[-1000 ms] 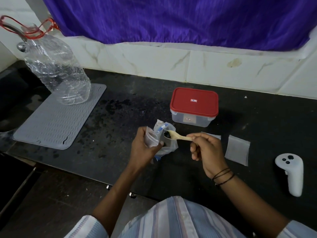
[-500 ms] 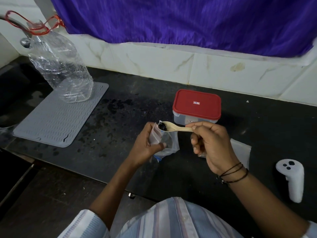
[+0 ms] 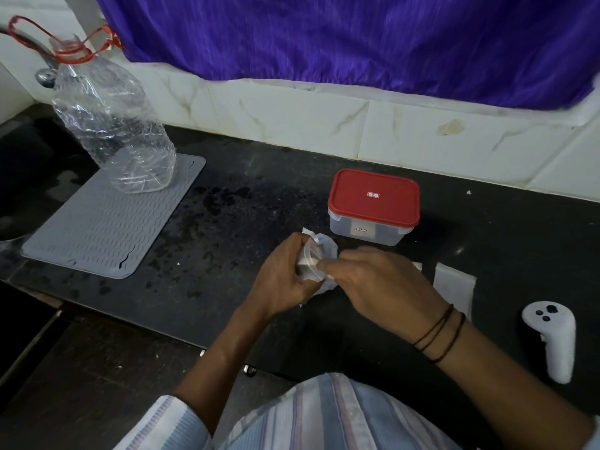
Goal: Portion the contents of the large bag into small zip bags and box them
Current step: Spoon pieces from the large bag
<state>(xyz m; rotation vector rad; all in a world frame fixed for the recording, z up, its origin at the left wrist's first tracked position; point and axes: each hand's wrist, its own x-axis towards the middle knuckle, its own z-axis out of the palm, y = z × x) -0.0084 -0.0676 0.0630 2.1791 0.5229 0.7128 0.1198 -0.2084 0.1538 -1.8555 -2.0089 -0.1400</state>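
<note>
My left hand [image 3: 284, 271] grips a bunch of clear plastic: a small zip bag [image 3: 310, 254] in front and a larger bag with a blue strip [image 3: 326, 246] behind it. My right hand [image 3: 380, 280] pinches a pale wooden spoon [image 3: 307, 262]. Only a short beige piece of it shows, down at the mouth of the small bag. What is in the bags is hidden by my fingers. A clear box with a red lid [image 3: 373, 198] stands shut just behind my hands. Flat empty zip bags [image 3: 454, 284] lie on the black counter to the right.
A white controller [image 3: 552, 336] lies at the right near the counter's front edge. A crumpled clear bottle [image 3: 110, 125] stands on a grey ribbed mat [image 3: 104, 228] at the left. The tiled wall and a purple curtain [image 3: 357, 37] close off the back.
My right hand has dropped and turned over, bringing the spoon from above the bags down into the small bag's mouth. The dark scoop on the spoon no longer shows.
</note>
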